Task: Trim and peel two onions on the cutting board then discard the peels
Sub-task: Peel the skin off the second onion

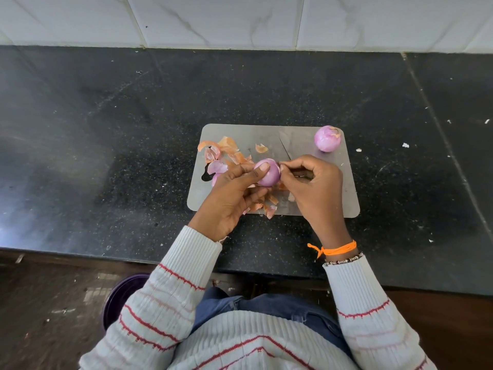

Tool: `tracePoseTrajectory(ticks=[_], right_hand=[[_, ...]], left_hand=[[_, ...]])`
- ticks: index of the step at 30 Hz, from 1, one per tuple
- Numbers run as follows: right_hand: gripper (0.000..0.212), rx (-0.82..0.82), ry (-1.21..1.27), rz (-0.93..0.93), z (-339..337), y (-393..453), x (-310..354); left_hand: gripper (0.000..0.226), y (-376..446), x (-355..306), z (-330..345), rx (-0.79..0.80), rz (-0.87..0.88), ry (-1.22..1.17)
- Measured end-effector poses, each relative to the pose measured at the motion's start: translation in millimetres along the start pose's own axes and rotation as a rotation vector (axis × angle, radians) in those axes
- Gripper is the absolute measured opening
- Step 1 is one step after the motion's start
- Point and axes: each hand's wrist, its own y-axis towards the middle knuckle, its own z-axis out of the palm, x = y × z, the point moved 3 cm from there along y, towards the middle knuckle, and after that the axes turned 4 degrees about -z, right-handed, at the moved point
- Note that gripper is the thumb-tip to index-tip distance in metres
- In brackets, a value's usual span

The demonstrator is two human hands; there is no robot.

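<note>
left hand (234,193) cups onion #1 (267,175) from below/left, thumb laid over its top, fingers curled under. right hand (310,182) clenched round knife handle w/ thumb + forefinger pinching at the onion's right end, prob. a last strip of skin; can't tell if skin is actually caught. onion held just above near-centre of cutting board (330,188).

risks, judged from this:
- knife (286,149) is in the peeling hand, blade pointing away over the board. a slip or jerk when skin tears free could swing the edge toward the left thumb, which sits close by.
- peeled surface looks smooth, glossy, round, so likely slick; could pop out of the cupped grip & roll off the board.
- dry skin is brittle; likely tears in bits, leaving flecks.
- peels below hands (264,206) lie at the board's near edge; a wrist brush could push them onto the counter (106,156) or floor.

materials, near to far: ribbed knit sleeves w/ red stripes; orange thread on right wrist (333,249). board thin, grey, matte, rounded corners, scuffed. near peels papery, curled, orange-tan. left heap (218,156) mixes tan flakes w/ thicker purple-pink fleshy layers. onion #2 (327,138) at far right corner of board, pale purple, round, mostly bare, small tan scrap on top. counter black speckled stone, littered w/ white crumbs. white marbled tile (240,20) behind.
</note>
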Motion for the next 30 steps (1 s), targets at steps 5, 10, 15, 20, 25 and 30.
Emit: tracePoseTrajectory(ticks=[5,10,15,20,25,30], right_hand=[[0.012,-0.02,0.141,0.1,0.9,-2.2,-2.7],[0.005,-0.039,0.148,0.097,5.9,-3.0,-0.5],[0.004,-0.07,-0.068,-0.055,7.2,-0.7,1.6],[0.009,-0.039,-0.162,-0.046,10.8,-2.0,-1.7],[0.008,0.002,-0.228,0.013,12.2,-1.8,-7.9],[0.008,-0.013,-0.287,0.004,14.5,-1.5,-9.5]], left_hand=[[0.009,-0.8,-1.4,1.0,0.013,0.007,-0.03],[0.009,-0.4,-2.9,-0.2,0.008,0.029,-0.034],[0.016,1.0,-1.6,-1.0,-0.008,0.017,-0.013],[0.012,1.0,0.2,0.5,-0.008,0.003,-0.011],[0.021,0.5,0.1,0.0,0.028,0.0,0.012],[0.02,-1.5,3.3,0.9,0.111,-0.021,0.047]])
